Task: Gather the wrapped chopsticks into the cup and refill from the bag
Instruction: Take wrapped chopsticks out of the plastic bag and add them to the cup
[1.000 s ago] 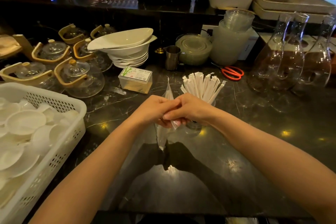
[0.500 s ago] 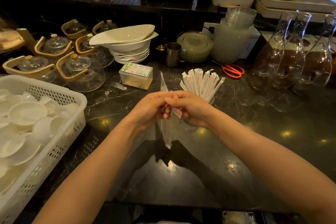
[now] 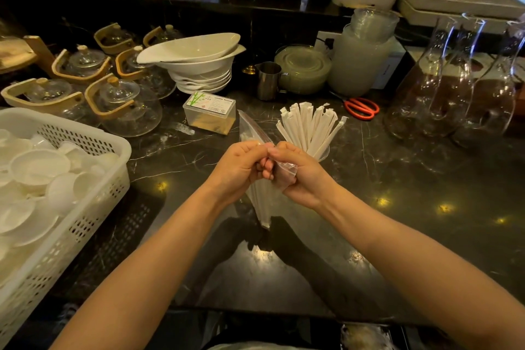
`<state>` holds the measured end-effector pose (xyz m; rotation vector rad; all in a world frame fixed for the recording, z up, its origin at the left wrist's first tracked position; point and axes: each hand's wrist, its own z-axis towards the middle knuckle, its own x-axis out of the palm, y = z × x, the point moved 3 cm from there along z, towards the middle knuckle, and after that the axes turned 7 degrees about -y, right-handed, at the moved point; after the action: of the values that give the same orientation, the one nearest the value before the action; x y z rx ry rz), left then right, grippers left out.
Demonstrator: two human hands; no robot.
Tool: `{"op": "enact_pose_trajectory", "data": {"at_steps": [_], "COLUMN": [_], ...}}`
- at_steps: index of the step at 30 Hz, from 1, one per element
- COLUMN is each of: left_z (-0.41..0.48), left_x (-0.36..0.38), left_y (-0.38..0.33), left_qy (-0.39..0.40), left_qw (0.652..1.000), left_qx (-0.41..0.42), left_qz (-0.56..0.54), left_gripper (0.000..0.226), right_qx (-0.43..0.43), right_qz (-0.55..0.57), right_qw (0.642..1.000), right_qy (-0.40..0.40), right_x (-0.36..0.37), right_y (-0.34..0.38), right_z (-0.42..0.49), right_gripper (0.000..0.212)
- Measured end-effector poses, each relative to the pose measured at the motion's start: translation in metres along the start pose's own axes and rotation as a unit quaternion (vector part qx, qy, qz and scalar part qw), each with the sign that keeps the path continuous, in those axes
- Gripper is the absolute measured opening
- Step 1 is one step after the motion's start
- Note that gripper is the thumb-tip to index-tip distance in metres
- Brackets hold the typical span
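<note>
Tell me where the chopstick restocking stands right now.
Done: a fan of wrapped chopsticks already stands in the clear cup. In hand: left hand and right hand both grip the top of the clear plastic bag, apparently working it open. Left: moving the bag's chopsticks into the cup.

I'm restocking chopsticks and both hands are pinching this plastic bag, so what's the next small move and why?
Probably pull the two hands apart to open the bag's top. The left hand and right hand both have a grip on the upper edge of the clear plastic bag of white wrapped chopsticks, which hangs over the dark marble counter. The clear cup of wrapped chopsticks stands just behind, ready for a refill.
</note>
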<state>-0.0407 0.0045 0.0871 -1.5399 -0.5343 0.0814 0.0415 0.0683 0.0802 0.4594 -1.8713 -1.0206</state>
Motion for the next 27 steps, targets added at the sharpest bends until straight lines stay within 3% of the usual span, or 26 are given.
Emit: {"op": "enact_pose_trajectory", "data": {"at_steps": [10,13,15,19,23,27], "left_z": [-0.006,-0.01,-0.01,-0.007,-0.006,-0.006], "left_x": [0.003,-0.001,-0.005,-0.005,-0.001,-0.017], "left_y": [0.008,0.006,-0.002,-0.015,-0.022,-0.031], "left_qy": [0.026,0.029,0.004,-0.007,0.018,-0.041], "left_qw": [1.0,0.997,0.987,0.953,0.933,0.919], "left_qx": [-0.011,-0.008,0.013,0.037,0.018,0.002], "left_qz": [-0.01,0.077,0.161,0.302,0.358,0.391], "left_gripper": [0.037,0.037,0.039,0.047,0.045,0.043], "right_qx": [-0.001,-0.018,-0.037,-0.066,-0.091,-0.067], "right_qz": [0.085,-0.053,-0.222,-0.511,-0.609,-0.626], "right_qw": [0.996,0.998,0.973,0.856,0.787,0.773], "right_qy": [0.011,-0.018,-0.054,-0.037,-0.036,-0.078], "right_x": [-0.005,-0.01,-0.013,-0.003,0.011,0.004], "right_y": [-0.007,0.0,0.009,0.036,0.053,0.063], "right_z": [-0.006,-0.007,-0.007,-0.002,0.007,0.014], "right_gripper": [0.015,0.021,0.033,0.03,0.029,0.028]}}
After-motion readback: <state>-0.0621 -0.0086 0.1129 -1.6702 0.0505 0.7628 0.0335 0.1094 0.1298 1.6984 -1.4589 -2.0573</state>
